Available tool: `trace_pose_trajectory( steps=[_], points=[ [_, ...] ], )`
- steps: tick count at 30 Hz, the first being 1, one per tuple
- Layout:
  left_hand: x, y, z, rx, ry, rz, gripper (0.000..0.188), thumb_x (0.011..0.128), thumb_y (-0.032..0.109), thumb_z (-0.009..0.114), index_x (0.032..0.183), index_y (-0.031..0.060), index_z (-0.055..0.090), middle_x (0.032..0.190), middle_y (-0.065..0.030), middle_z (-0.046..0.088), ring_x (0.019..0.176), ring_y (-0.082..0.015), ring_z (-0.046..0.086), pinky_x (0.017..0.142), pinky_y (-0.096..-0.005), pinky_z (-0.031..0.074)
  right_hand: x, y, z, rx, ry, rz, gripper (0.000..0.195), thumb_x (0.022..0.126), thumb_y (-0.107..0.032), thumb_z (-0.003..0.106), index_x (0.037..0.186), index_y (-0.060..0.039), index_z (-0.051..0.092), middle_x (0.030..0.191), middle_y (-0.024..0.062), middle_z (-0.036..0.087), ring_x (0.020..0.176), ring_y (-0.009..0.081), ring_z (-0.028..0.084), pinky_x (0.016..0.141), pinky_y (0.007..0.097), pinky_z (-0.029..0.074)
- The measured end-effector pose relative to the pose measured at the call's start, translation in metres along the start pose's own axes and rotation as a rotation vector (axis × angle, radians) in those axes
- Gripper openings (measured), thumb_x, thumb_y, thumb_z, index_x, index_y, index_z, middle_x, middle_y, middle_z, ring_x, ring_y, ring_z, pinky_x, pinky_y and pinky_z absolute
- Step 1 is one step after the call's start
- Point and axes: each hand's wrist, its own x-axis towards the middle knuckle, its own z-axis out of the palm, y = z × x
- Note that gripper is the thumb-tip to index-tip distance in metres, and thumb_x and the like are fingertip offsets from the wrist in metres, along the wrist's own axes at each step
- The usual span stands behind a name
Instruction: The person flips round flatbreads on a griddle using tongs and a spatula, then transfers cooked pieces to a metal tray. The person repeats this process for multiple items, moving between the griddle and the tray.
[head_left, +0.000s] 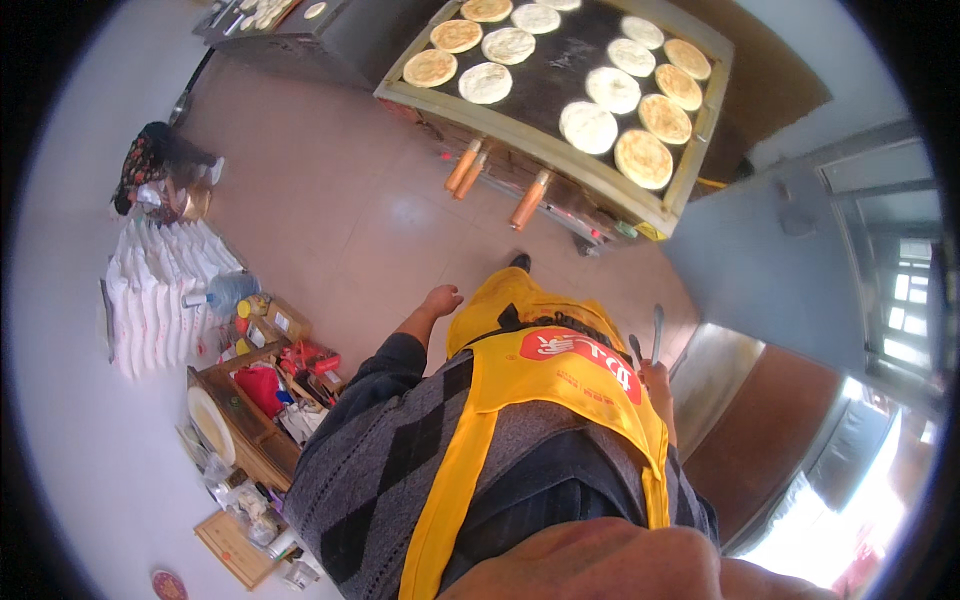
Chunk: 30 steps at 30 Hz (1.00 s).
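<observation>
My right hand (655, 373) is closed around a pair of metal tongs (658, 334), whose two arms point up and stand apart at my right side. My left hand (442, 301) hangs at my left, beside the yellow apron (559, 367), with no object visible in it; its fingers are too small to make out. Ahead of me stands a large griddle (555, 75) with a metal rim. Round flatbreads lie on it along both sides: pale ones (589, 127) on the inner rows, browned ones (643, 159) on the outer rows. Wooden handles (531, 201) stick out below its front edge.
At the far left a person (161, 169) crouches behind stacked white sacks (165, 292). A blue water jug (231, 292) and a cluttered wooden cabinet (247, 420) are on my left. More dough pieces lie on another worktop (285, 34). A grey-blue panel (765, 232) stands right.
</observation>
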Motion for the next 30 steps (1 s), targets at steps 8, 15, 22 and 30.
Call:
trace_pose_trajectory(
  steps=[8, 15, 22, 30],
  points=[
    [-0.005, 0.015, -0.008, 0.050, 0.059, -0.042, 0.050, 0.089, 0.037, 0.059, 0.124, 0.0010, 0.062, 0.126, -0.0212, 0.062, 0.117, -0.0376, 0.058, 0.101, -0.0440, 0.046, 0.075, 0.050, 0.000, -0.209, -0.105, -0.068, 0.023, 0.091, -0.026, 0.060, 0.079, -0.0066, 0.065, 0.058, 0.0055, 0.061, 0.041, 0.0152, 0.052, 0.040, 0.0312, 0.042],
    [-0.039, -0.029, 0.048, 0.041, 0.166, -0.086, 0.042, 0.087, 0.035, 0.059, 0.107, -0.0002, 0.070, 0.114, -0.0228, 0.067, 0.106, -0.0397, 0.063, 0.093, -0.0461, 0.050, 0.083, -0.016, -0.008, -0.281, -0.149, -0.129, 0.024, 0.091, -0.027, 0.060, 0.080, -0.0067, 0.065, 0.059, 0.0056, 0.061, 0.042, 0.0155, 0.053, 0.041, 0.0317, 0.042],
    [-0.071, -0.035, 0.068, -0.010, 0.097, -0.216, 0.042, 0.089, 0.036, 0.059, 0.105, 0.0001, 0.072, 0.113, -0.0227, 0.068, 0.107, -0.0390, 0.063, 0.093, -0.0457, 0.050, 0.089, -0.042, -0.010, -0.296, -0.156, -0.166, 0.024, 0.091, -0.027, 0.060, 0.080, -0.0069, 0.065, 0.059, 0.0057, 0.062, 0.043, 0.0157, 0.053, 0.042, 0.0323, 0.043],
    [-0.068, -0.018, 0.040, -0.101, 0.057, -0.237, 0.050, 0.090, 0.035, 0.062, 0.128, 0.0017, 0.061, 0.128, -0.0221, 0.061, 0.121, -0.0377, 0.057, 0.103, -0.0436, 0.045, 0.089, -0.049, -0.010, -0.294, -0.152, -0.168, 0.024, 0.091, -0.027, 0.060, 0.080, -0.0070, 0.065, 0.060, 0.0059, 0.062, 0.044, 0.0161, 0.054, 0.042, 0.0329, 0.044]
  ],
)
